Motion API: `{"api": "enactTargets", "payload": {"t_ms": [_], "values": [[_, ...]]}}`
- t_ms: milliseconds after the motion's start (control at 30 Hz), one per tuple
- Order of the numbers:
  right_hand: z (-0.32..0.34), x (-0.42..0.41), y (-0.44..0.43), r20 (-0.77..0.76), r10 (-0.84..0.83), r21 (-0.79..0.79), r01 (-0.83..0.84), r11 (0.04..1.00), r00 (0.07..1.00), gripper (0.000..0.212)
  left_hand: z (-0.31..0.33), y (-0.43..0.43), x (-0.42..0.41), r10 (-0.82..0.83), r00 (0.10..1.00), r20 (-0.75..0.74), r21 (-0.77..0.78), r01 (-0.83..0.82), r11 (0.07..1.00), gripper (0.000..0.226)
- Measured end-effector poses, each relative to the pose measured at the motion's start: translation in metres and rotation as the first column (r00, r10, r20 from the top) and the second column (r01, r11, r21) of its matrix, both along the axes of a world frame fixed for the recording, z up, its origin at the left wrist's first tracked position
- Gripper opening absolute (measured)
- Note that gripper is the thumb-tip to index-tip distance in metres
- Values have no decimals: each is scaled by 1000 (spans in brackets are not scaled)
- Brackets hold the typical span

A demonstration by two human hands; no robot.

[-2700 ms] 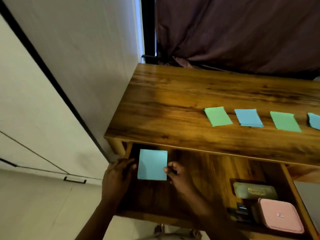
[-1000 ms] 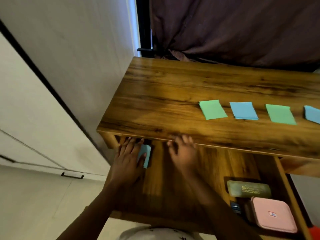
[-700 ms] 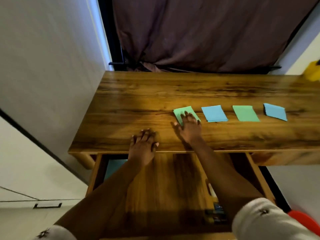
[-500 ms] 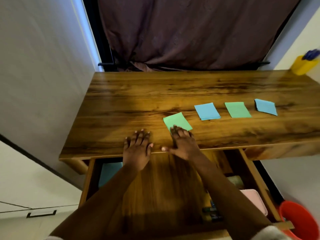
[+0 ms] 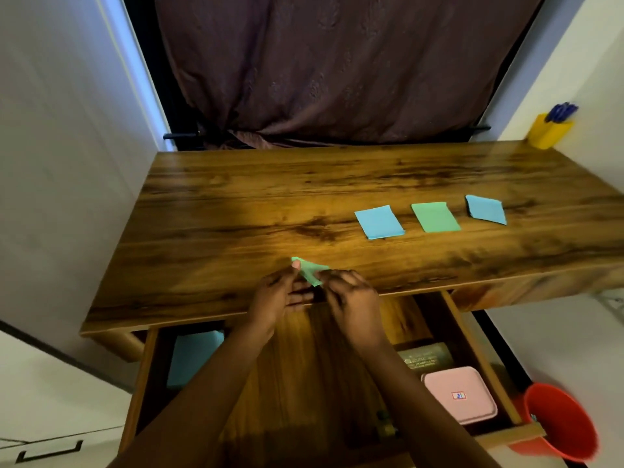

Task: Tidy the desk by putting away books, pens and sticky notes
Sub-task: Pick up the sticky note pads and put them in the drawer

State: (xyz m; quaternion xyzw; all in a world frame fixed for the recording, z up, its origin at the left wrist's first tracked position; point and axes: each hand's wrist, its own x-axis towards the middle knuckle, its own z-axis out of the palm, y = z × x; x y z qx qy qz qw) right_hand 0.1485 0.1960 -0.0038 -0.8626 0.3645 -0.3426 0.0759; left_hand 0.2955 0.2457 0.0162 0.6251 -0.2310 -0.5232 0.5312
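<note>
Bottom of the frame, the drawer (image 5: pixel 304 373) stands open, a blue sticky-note pad (image 5: pixel 192 358) already lying in its lower-left corner, a pink case (image 5: pixel 459 395) at lower right. Just above, at the centre, both hands meet at the desk (image 5: pixel 236 214) front edge: the left hand (image 5: pixel 277 295) and right hand (image 5: pixel 351 297) have the green sticky notes (image 5: pixel 309 270) pinched between them, fingers closed on the pad, which is now lifted and tilted off the wood. Half a second ago it lay flat under the right fingertips, so the pickup is made. Next stop, I'd guess, the drawer. Further up and right, three pads wait in a row: blue (image 5: pixel 380 221), green (image 5: pixel 435 216), blue (image 5: pixel 486 209). Far upper right, a yellow pen holder (image 5: pixel 548 133).
</note>
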Motion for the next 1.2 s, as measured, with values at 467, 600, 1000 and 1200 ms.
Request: {"api": "enactTargets", "payload": {"t_ms": [467, 600, 1000, 1200], "values": [[39, -38, -194, -349, -142, 354, 271, 895, 926, 55, -8, -47, -13, 356, 890, -285, 136, -330, 934, 46], [28, -38, -279, -714, 179, 406, 191, 893, 677, 85, -10, -63, -26, 361, 902, -237, 110, -345, 932, 44], [9, -62, -295, -250, 205, 530, -43, 847, 946, 18, -12, -96, -61, 431, 856, -285, 94, -422, 902, 40], [68, -96, -269, 308, 185, 744, -357, 565, 933, 11, -12, -103, -70, 422, 846, -327, 105, -412, 905, 35]]}}
